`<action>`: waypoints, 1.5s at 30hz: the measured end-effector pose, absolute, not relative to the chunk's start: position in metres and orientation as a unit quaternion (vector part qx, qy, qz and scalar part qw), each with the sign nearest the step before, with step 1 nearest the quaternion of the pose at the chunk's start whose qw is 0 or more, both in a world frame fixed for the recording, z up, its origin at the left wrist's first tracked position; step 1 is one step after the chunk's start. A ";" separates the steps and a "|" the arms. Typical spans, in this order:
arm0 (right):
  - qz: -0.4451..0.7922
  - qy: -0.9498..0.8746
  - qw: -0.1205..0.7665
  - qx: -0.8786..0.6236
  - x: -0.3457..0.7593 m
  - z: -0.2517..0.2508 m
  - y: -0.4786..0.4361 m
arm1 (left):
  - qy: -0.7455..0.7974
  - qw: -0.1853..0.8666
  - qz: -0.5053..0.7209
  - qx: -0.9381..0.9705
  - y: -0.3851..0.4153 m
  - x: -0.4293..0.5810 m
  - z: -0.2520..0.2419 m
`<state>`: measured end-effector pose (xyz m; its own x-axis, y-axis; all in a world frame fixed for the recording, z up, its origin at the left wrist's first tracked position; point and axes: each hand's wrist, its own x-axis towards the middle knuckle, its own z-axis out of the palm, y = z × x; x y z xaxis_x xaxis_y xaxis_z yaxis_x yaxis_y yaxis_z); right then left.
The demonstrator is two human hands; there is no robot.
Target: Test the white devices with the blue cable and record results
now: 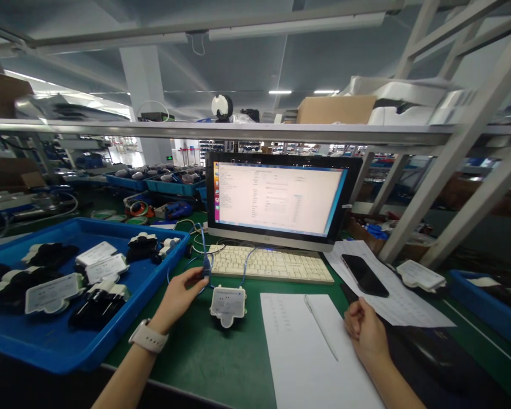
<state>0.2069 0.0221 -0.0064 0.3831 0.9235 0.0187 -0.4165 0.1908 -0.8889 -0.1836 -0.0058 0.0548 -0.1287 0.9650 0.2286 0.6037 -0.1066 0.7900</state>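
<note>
My left hand (179,295) pinches the plug of a blue cable (205,262) just left of a small white device (227,305) lying on the green mat. The cable loops back toward the monitor (276,200). My right hand (364,332) rests closed on the mat beside a white sheet of paper (298,346) with a pen (321,328) lying on it. I cannot make out anything inside its curled fingers. A white watch sits on my left wrist.
A blue tray (145,281) at left holds several white and black devices. A keyboard (266,264) lies before the monitor. A black phone (364,275) rests on papers at right, near another white device (421,275). A second blue tray (485,301) sits far right.
</note>
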 end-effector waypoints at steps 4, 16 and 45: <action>0.465 -0.299 0.710 -0.437 0.207 -0.008 0.023 | 0.592 0.239 0.451 0.624 -0.013 -0.166 0.052; 0.462 -0.295 0.713 -0.438 0.206 -0.007 0.023 | 0.556 0.277 0.500 0.603 -0.015 -0.156 0.030; -0.106 -0.659 0.315 -0.674 0.371 -0.046 -0.020 | 0.523 0.198 0.544 0.626 -0.013 -0.159 0.002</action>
